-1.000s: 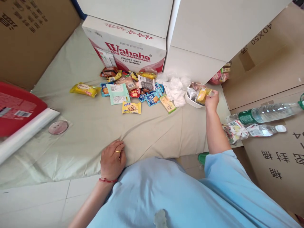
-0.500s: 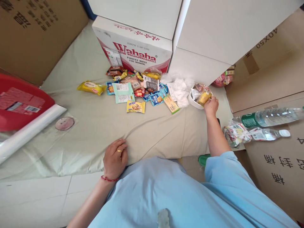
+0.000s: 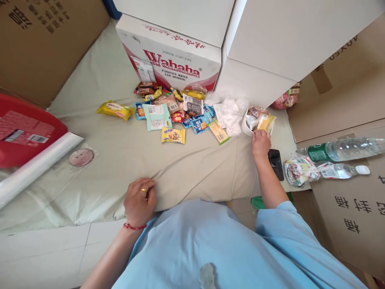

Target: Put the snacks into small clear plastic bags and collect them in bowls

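Note:
My right hand (image 3: 261, 143) is at the front of a small white bowl (image 3: 246, 127), fingers closed on the lower end of a yellow snack packet (image 3: 265, 121). That packet leans up over the bowl's right side, and other wrapped snacks lie in the bowl. Part of my grip is hidden behind the fingers. My left hand (image 3: 140, 202) rests on the sheet (image 3: 186, 160) near its front edge, fingers loosely curled together with nothing visible in them. Left of the bowl are a crumpled white plastic bag (image 3: 233, 114), a green-yellow box (image 3: 219, 132) and a yellow cookie packet (image 3: 173, 135).
Several more snack packets are heaped before a Wahaha water carton (image 3: 177, 66). A yellow packet (image 3: 115, 110) lies apart at left, near a red container (image 3: 27, 128) and a plastic roll (image 3: 39, 166). At right are a phone (image 3: 276, 163), bottles (image 3: 345, 149) and cardboard boxes (image 3: 339, 92).
My right hand has come slightly left and nearer to me, uncovering the phone. The yellow packet now tilts further up and right in the bowl. My left hand has shifted slightly left.

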The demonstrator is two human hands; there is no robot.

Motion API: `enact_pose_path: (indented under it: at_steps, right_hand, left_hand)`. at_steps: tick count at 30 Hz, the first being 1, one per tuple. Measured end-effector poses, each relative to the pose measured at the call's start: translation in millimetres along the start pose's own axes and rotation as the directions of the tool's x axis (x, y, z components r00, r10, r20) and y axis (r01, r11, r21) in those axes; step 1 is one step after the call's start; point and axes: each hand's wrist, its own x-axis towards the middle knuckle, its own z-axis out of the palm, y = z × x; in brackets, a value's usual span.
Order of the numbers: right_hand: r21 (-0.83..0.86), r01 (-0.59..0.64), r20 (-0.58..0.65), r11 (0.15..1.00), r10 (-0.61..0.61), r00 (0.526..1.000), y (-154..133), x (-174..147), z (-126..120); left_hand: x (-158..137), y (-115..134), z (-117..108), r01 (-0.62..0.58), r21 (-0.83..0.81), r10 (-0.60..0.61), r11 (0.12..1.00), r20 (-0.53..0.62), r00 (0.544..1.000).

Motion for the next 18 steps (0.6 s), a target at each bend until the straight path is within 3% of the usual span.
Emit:
enact_pose_path:
  at_steps: [9, 18]
  right_hand:
    - [0.120, -0.126, -0.083, 0.985, 0.137, 0.987, 92.2, -4.7, 15.9]
    - [0.042, -0.266, 0.014, 0.963, 0.266, 0.964, 152.4, 61.2, 23.1]
  left_hand:
    - [0.4, -3.3, 1.3, -0.086, 0.035, 0.088, 0.996, -0.055, 0.995]
    - [1.3, -2.1, 1.3, -0.124, 0.071, 0.128, 0.990, -0.050, 0.991]
